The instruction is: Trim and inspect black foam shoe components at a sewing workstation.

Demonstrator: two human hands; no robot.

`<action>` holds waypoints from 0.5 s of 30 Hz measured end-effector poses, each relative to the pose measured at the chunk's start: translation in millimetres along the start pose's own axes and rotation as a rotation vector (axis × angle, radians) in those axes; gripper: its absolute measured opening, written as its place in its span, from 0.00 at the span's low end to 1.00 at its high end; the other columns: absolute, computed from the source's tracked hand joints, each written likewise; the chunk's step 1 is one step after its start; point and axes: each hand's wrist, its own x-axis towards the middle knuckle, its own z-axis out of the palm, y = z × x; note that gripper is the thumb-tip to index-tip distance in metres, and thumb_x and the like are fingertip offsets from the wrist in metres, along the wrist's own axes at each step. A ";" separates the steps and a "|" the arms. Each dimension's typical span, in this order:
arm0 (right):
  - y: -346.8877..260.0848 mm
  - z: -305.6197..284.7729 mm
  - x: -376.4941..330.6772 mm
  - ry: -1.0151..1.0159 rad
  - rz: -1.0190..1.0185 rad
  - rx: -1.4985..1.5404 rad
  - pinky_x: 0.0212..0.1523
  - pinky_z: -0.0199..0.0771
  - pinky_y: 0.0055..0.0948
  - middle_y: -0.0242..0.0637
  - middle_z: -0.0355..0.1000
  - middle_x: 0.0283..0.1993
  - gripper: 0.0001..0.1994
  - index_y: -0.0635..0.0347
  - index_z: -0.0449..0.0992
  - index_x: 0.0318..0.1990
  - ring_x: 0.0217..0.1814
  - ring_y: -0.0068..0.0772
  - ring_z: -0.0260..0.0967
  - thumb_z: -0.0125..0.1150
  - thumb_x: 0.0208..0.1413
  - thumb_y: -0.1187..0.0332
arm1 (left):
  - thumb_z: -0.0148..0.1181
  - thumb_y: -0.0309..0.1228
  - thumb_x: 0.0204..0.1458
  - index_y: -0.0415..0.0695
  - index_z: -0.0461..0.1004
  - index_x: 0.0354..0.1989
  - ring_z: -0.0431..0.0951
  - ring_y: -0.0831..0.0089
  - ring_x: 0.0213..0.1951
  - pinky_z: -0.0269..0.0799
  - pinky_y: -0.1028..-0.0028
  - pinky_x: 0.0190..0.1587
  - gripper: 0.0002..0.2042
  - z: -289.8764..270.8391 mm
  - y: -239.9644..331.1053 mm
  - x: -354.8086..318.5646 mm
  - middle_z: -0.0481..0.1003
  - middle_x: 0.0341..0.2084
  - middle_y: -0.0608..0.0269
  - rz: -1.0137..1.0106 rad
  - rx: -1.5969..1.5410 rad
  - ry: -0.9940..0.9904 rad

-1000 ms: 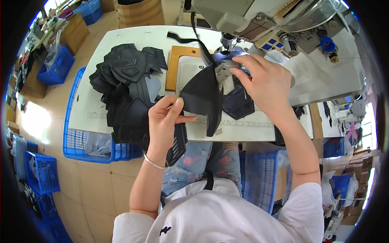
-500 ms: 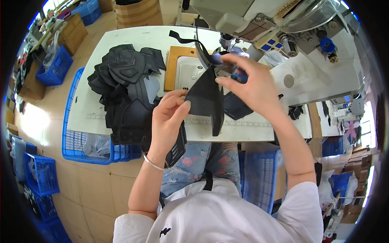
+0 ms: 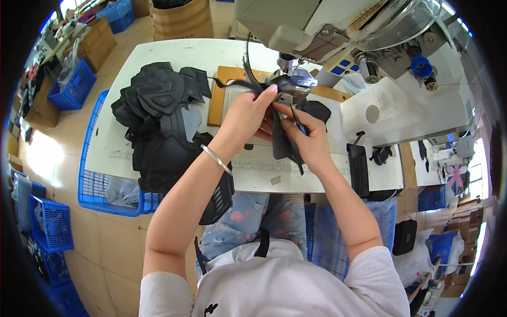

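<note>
Under the needle of the sewing machine (image 3: 288,61), a black padded piece (image 3: 282,140) with a narrow black strap (image 3: 232,83) is held up close to the machine's lit sewing arm. My left hand (image 3: 244,117) pinches its upper part, thumb pointing toward the machine. Lower on the right, my right hand (image 3: 309,138) has its fingers closed around the piece's edge. Also in that hand are small blue-handled thread snips (image 3: 301,126), partly hidden by the fingers. Some of the left fingers are concealed behind the wrist and the piece.
A heap of black moulded pads (image 3: 163,116) covers the table's left side, overhanging its front edge. Blue crates (image 3: 84,182) stand beside and below the white table (image 3: 148,50). A dark upright holder (image 3: 358,169) is at the right front. A ruler strip (image 3: 311,168) runs along the near side.
My left hand has moved up and right to the machine, and my right hand has come down. The black piece has turned and folded between them. A black piece beneath has shifted to the right.
</note>
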 end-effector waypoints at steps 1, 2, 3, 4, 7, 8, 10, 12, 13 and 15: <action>4.1 -6.2 -0.6 -0.027 0.030 -0.029 0.51 0.68 0.23 0.36 0.77 0.50 0.19 0.55 0.75 0.57 0.46 0.21 0.71 0.59 0.58 0.71 | 0.53 0.52 0.59 0.36 0.76 0.37 0.80 0.71 0.27 0.79 0.73 0.29 0.25 -1.2 -5.4 1.5 0.76 0.28 0.60 0.042 -0.020 -0.003; 3.8 -10.7 -1.6 -0.028 0.032 -0.025 0.51 0.68 0.23 0.36 0.77 0.50 0.19 0.55 0.75 0.57 0.46 0.21 0.71 0.59 0.58 0.71 | 0.53 0.49 0.61 0.36 0.76 0.36 0.80 0.71 0.26 0.79 0.74 0.29 0.23 -1.3 -9.1 1.6 0.77 0.28 0.61 0.084 -0.040 -0.006; -1.1 -15.2 -3.5 0.024 -0.052 -0.083 0.49 0.69 0.23 0.35 0.77 0.48 0.19 0.55 0.75 0.57 0.45 0.21 0.71 0.60 0.56 0.71 | 0.51 0.43 0.64 0.35 0.76 0.36 0.79 0.74 0.27 0.79 0.74 0.28 0.20 1.9 -9.1 -1.1 0.77 0.29 0.62 0.129 -0.099 -0.018; -12.1 -18.7 -4.5 0.067 -0.140 -0.139 0.46 0.69 0.23 0.35 0.77 0.47 0.20 0.54 0.75 0.57 0.44 0.21 0.71 0.61 0.55 0.70 | 0.51 0.43 0.64 0.35 0.76 0.36 0.79 0.74 0.27 0.79 0.74 0.28 0.20 2.7 -6.0 -5.9 0.77 0.29 0.62 0.128 -0.104 -0.015; -42.2 -32.9 -3.2 0.120 -0.151 -0.439 0.37 0.72 0.24 0.33 0.76 0.40 0.18 0.51 0.77 0.52 0.37 0.24 0.72 0.66 0.52 0.66 | 0.47 0.37 0.65 0.30 0.72 0.32 0.79 0.71 0.27 0.83 0.70 0.29 0.19 3.2 -1.5 -13.9 0.76 0.28 0.57 0.184 -0.061 0.018; -43.0 -34.5 1.9 0.183 -0.316 -0.573 0.34 0.72 0.24 0.32 0.75 0.37 0.16 0.51 0.77 0.49 0.33 0.25 0.73 0.68 0.52 0.65 | 0.47 0.36 0.65 0.29 0.72 0.32 0.79 0.72 0.28 0.83 0.70 0.29 0.19 1.0 -2.3 -14.2 0.75 0.28 0.58 0.202 -0.036 0.019; -42.3 -38.9 14.2 0.228 -0.450 -0.746 0.29 0.72 0.25 0.29 0.72 0.33 0.15 0.50 0.78 0.45 0.26 0.29 0.71 0.70 0.49 0.60 | 0.47 0.36 0.65 0.29 0.72 0.33 0.78 0.73 0.29 0.83 0.70 0.29 0.18 0.6 -2.8 -14.0 0.75 0.28 0.59 0.220 -0.011 0.007; -44.1 -41.7 23.2 0.238 -0.721 -1.181 0.25 0.70 0.25 0.25 0.69 0.29 0.16 0.47 0.78 0.44 0.24 0.27 0.70 0.70 0.47 0.59 | 0.47 0.36 0.65 0.29 0.72 0.33 0.77 0.75 0.30 0.82 0.71 0.28 0.18 0.5 -3.3 -15.8 0.75 0.28 0.60 0.255 -0.051 0.035; -45.6 -39.2 25.8 0.245 -0.764 -1.222 0.23 0.68 0.25 0.23 0.68 0.28 0.15 0.46 0.79 0.42 0.24 0.25 0.70 0.70 0.46 0.59 | 0.47 0.36 0.65 0.29 0.72 0.33 0.77 0.75 0.30 0.82 0.71 0.28 0.18 0.4 -3.6 -14.8 0.75 0.28 0.60 0.254 -0.051 0.036; -45.5 -37.8 28.5 0.234 -0.808 -1.254 0.23 0.68 0.25 0.23 0.68 0.27 0.14 0.46 0.80 0.41 0.24 0.24 0.70 0.70 0.45 0.59 | 0.48 0.36 0.65 0.30 0.72 0.32 0.76 0.75 0.29 0.81 0.71 0.27 0.18 -0.2 -4.6 -12.4 0.74 0.27 0.61 0.244 -0.005 0.017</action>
